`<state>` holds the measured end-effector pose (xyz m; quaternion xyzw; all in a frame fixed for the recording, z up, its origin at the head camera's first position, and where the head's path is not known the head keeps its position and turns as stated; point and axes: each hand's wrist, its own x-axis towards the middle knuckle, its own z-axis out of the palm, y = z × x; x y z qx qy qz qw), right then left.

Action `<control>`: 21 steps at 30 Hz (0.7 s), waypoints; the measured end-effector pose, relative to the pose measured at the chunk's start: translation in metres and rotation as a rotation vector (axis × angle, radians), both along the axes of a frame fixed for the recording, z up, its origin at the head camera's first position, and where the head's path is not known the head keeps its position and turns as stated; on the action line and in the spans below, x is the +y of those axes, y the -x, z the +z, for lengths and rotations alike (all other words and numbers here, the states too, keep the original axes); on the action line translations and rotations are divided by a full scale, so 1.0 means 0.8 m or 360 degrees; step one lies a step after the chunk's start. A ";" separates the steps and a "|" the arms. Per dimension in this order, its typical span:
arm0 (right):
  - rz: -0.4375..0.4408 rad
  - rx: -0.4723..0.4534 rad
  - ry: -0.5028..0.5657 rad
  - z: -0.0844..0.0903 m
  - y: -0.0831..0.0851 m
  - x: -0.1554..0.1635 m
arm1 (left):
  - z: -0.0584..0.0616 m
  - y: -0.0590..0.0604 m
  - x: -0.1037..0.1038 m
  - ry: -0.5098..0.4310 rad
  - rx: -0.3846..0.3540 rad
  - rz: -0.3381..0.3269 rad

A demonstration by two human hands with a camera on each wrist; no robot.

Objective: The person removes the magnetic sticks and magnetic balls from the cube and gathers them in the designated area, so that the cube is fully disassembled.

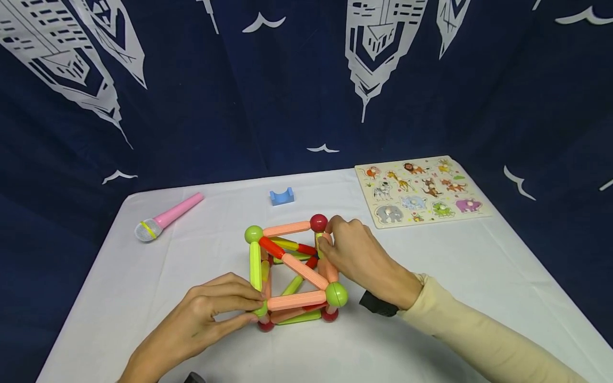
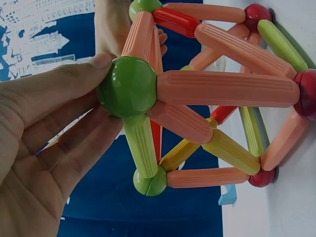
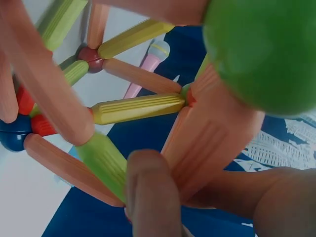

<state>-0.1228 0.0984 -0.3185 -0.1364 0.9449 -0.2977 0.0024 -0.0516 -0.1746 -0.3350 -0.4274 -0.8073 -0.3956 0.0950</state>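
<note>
A box-shaped frame of magnetic rods (image 1: 297,301) and balls stands on the white table, with salmon, lime, yellow and red rods. My left hand (image 1: 210,308) pinches the green ball (image 2: 128,86) at its near left top corner between thumb and fingertips. At the far right top corner, my right hand (image 1: 364,260) grips the end of a salmon rod (image 3: 207,143), just beside the red ball (image 1: 318,223). That rod runs to another green ball (image 1: 337,294) at the near right. A red-and-salmon diagonal (image 1: 305,271) crosses the top. The right fingertips are partly hidden behind the rod.
A pink toy microphone (image 1: 170,216) lies at the back left. Behind the frame sits a small blue curved block (image 1: 282,196). An animal peg puzzle board (image 1: 407,201) lies at the back right, before a dark blue patterned curtain (image 1: 287,106).
</note>
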 end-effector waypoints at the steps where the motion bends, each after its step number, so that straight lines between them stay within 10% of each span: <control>1: -0.0003 -0.0035 0.0004 0.000 0.000 0.000 | 0.000 0.000 0.000 0.0000 -0.0003 0.0001; 21: 0.0238 -0.1164 0.1120 -0.021 -0.015 0.059 | 0.001 -0.002 -0.003 0.0031 -0.0027 -0.0008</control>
